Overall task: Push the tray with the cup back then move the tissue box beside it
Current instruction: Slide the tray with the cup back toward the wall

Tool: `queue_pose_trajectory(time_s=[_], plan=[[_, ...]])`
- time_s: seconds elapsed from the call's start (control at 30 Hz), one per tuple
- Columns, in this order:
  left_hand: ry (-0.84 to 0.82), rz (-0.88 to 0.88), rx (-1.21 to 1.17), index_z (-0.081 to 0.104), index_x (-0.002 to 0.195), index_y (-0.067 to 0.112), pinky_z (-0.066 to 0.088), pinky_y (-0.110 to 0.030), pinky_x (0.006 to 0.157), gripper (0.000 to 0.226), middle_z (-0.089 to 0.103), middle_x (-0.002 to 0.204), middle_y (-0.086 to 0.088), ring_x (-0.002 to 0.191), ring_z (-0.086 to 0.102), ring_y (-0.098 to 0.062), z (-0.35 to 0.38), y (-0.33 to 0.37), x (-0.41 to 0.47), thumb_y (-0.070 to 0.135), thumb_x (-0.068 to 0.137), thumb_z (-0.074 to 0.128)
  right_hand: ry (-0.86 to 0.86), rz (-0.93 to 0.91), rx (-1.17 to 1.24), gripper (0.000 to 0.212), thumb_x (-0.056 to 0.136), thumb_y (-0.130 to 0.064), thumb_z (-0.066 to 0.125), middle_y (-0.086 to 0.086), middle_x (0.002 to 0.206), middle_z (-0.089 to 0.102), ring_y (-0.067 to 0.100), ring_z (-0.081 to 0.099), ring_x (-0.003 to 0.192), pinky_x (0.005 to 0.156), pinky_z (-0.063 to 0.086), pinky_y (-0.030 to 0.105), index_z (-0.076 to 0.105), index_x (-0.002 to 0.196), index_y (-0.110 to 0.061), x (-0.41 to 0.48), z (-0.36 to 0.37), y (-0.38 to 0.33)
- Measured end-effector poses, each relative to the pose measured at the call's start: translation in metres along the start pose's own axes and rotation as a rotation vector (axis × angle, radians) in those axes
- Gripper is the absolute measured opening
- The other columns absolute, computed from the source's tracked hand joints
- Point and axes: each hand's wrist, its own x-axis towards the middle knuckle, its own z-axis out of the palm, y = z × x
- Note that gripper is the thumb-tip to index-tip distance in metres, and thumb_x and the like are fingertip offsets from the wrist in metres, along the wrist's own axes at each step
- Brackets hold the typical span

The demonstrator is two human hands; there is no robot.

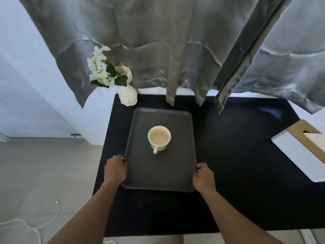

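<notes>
Both your left hand (115,169) and right hand (204,176) clench the long edges of the dark grey rectangular plastic tray (159,170), whose centre carries the cream ceramic cup (159,138).

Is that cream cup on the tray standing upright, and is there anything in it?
Upright and apparently empty. The cup stands on the tray with its mouth up, handle toward the person, and its pale inner bottom shows bare.

A dark grey tray (159,173) lies on a black table (237,173). A cream cup (159,137) stands upright at its centre, handle at 6 o'clock. The left hand (115,169) grips the tray's edge at 8 o'clock, the right hand (204,176) at 4 o'clock. A tissue box (302,150) sits at 3 o'clock, well apart.
</notes>
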Motion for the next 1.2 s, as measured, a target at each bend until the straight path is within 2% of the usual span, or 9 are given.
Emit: queue_pose_trajectory(time_s=[0.23, 0.37, 0.5, 0.67, 0.77, 0.9, 1.0, 1.07, 1.2], plan=[[-0.004, -0.052, -0.086, 0.069, 0.112, 0.007, 0.05, -0.043, 0.087, 0.026, 0.07, 0.108, -0.019, 0.1, 0.063, -0.039, -0.006, 0.02, 0.012, 0.009, 0.091, 0.055, 0.03, 0.022, 0.084, 0.026, 0.093, -0.018, 0.053, -0.006, 0.085, 0.045, 0.002, 0.044, 0.067, 0.055, 0.035, 0.024, 0.054, 0.119, -0.017, 0.029, -0.006, -0.019], [-0.004, -0.069, -0.142, 0.069, 0.115, 0.009, 0.05, -0.045, 0.092, 0.029, 0.069, 0.111, -0.019, 0.103, 0.062, -0.04, -0.007, 0.028, 0.023, 0.008, 0.09, 0.054, 0.018, -0.027, 0.105, 0.03, 0.094, -0.018, 0.051, -0.002, 0.097, 0.052, 0.003, 0.045, 0.069, 0.057, 0.035, 0.023, 0.053, 0.124, -0.015, 0.044, -0.013, -0.023], [0.01, -0.092, -0.198, 0.07, 0.117, 0.011, 0.05, -0.046, 0.092, 0.033, 0.069, 0.111, -0.02, 0.102, 0.062, -0.041, -0.002, 0.044, 0.034, 0.007, 0.089, 0.053, 0.001, -0.052, 0.112, 0.038, 0.095, -0.019, 0.048, 0.007, 0.121, 0.058, 0.012, 0.049, 0.086, 0.067, 0.039, 0.026, 0.048, 0.133, -0.013, 0.061, -0.022, -0.025], [0.025, -0.117, -0.206, 0.068, 0.121, 0.011, 0.049, -0.046, 0.096, 0.036, 0.067, 0.117, -0.02, 0.108, 0.06, -0.042, 0.003, 0.056, 0.045, 0.009, 0.087, 0.056, -0.008, -0.08, 0.141, 0.036, 0.095, -0.018, 0.048, 0.005, 0.114, 0.058, 0.004, 0.047, 0.074, 0.054, 0.034, 0.019, 0.05, 0.13, -0.012, 0.079, -0.026, -0.025], [0.047, -0.121, -0.201, 0.068, 0.121, 0.011, 0.049, -0.046, 0.094, 0.037, 0.068, 0.117, -0.019, 0.107, 0.061, -0.041, 0.007, 0.063, 0.053, 0.008, 0.087, 0.055, -0.022, -0.098, 0.157, 0.039, 0.094, -0.019, 0.05, 0.006, 0.121, 0.056, 0.002, 0.044, 0.071, 0.054, 0.032, 0.016, 0.048, 0.133, -0.013, 0.087, -0.028, -0.026], [0.086, -0.119, -0.148, 0.067, 0.123, 0.013, 0.049, -0.045, 0.091, 0.036, 0.068, 0.118, -0.017, 0.109, 0.06, -0.041, 0.009, 0.07, 0.06, 0.011, 0.089, 0.055, -0.037, -0.119, 0.169, 0.046, 0.093, -0.02, 0.052, 0.008, 0.13, 0.052, 0.01, 0.049, 0.089, 0.064, 0.038, 0.022, 0.043, 0.138, -0.013, 0.094, -0.031, -0.033], [0.104, -0.098, -0.083, 0.066, 0.123, 0.015, 0.05, -0.045, 0.089, 0.034, 0.069, 0.117, -0.015, 0.107, 0.062, -0.04, 0.01, 0.073, 0.063, 0.013, 0.091, 0.055, -0.049, -0.138, 0.147, 0.046, 0.093, -0.021, 0.052, 0.008, 0.13, 0.051, 0.013, 0.051, 0.093, 0.066, 0.041, 0.023, 0.043, 0.138, -0.013, 0.098, -0.033, -0.035], [0.111, -0.085, -0.075, 0.067, 0.122, 0.014, 0.05, -0.045, 0.088, 0.034, 0.069, 0.116, -0.015, 0.106, 0.062, -0.04, 0.011, 0.074, 0.066, 0.012, 0.091, 0.055, -0.068, -0.148, 0.137, 0.047, 0.093, -0.022, 0.052, 0.009, 0.129, 0.052, 0.016, 0.055, 0.098, 0.074, 0.046, 0.027, 0.044, 0.138, -0.013, 0.1, -0.034, -0.037], [0.126, -0.076, -0.09, 0.067, 0.121, 0.01, 0.048, -0.044, 0.089, 0.034, 0.068, 0.116, -0.019, 0.107, 0.06, -0.043, 0.015, 0.076, 0.07, 0.008, 0.089, 0.054, -0.091, -0.169, 0.122, 0.051, 0.093, -0.022, 0.054, 0.008, 0.133, 0.049, 0.019, 0.053, 0.11, 0.086, 0.042, 0.028, 0.04, 0.141, -0.013, 0.103, -0.036, -0.038]])
